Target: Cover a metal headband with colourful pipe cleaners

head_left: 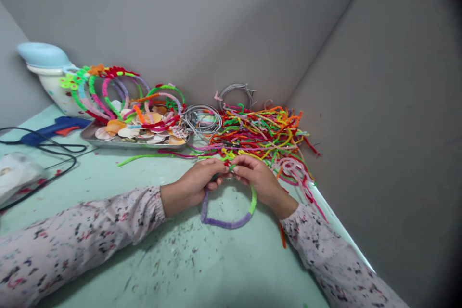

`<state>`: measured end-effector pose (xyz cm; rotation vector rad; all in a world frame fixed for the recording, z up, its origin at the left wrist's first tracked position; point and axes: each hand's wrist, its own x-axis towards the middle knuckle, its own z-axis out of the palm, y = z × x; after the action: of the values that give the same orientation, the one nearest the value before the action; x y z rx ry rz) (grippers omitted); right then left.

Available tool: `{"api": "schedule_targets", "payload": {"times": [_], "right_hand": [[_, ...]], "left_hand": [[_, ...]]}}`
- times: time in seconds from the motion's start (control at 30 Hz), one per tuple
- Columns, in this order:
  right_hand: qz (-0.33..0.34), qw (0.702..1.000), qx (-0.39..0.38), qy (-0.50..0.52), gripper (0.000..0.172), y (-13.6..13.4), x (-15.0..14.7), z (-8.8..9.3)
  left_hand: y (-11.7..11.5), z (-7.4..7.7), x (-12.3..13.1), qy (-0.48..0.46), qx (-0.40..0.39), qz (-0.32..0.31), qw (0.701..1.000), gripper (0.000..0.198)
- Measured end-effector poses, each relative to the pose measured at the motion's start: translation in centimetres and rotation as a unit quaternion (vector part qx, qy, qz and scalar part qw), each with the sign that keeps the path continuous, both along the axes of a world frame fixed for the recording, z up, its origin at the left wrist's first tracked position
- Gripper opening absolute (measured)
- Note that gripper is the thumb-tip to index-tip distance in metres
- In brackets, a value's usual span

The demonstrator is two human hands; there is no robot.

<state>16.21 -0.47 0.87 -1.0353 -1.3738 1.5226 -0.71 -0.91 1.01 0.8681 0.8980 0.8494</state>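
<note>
A ring wrapped in purple and green fuzzy stem hangs down from both hands over the table. My left hand is closed, pinching the ring's upper left part near a bit of red and dark green. My right hand is closed on the upper right part, its thumb and forefinger pinching a small green piece. The fingertips of both hands nearly meet at the top of the ring. Just behind them lies a tangled heap of coloured pipe cleaners.
A metal tray holds shells, with several fuzzy coloured rings on it. Coiled grey wire lies beside it. At the left are a blue glue gun, black cables and a white container with a blue rim. Grey panels stand behind and right.
</note>
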Motion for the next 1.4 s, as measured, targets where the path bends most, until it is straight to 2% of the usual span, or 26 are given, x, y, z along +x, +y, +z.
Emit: {"api": "schedule_targets", "payload": {"times": [0.5, 0.97, 1.07, 1.23, 1.4], "right_hand": [[0.006, 0.998, -0.046, 0.036, 0.018, -0.09, -0.03, -0.56], [-0.005, 0.994, -0.095, 0.061, 0.025, -0.14, -0.31, -0.51], [-0.002, 0.994, -0.095, 0.056, 0.024, -0.10, -0.35, -0.54], [0.016, 0.997, -0.072, 0.037, 0.021, 0.01, -0.26, -0.75], [0.036, 0.998, 0.010, -0.051, 0.017, 0.01, 0.17, -0.09]], "left_hand": [[-0.07, 0.01, 0.18, 0.057, 0.028, 0.030, 0.998, 0.008], [-0.25, -0.04, 0.34, 0.050, 0.041, 0.041, 0.997, 0.008], [-0.31, 0.13, 0.36, 0.043, 0.028, 0.054, 0.997, 0.019], [-0.40, 0.40, 0.32, 0.046, 0.035, 0.059, 0.997, 0.023], [-0.41, 0.35, 0.26, 0.055, 0.061, 0.052, 0.995, 0.023]]}}
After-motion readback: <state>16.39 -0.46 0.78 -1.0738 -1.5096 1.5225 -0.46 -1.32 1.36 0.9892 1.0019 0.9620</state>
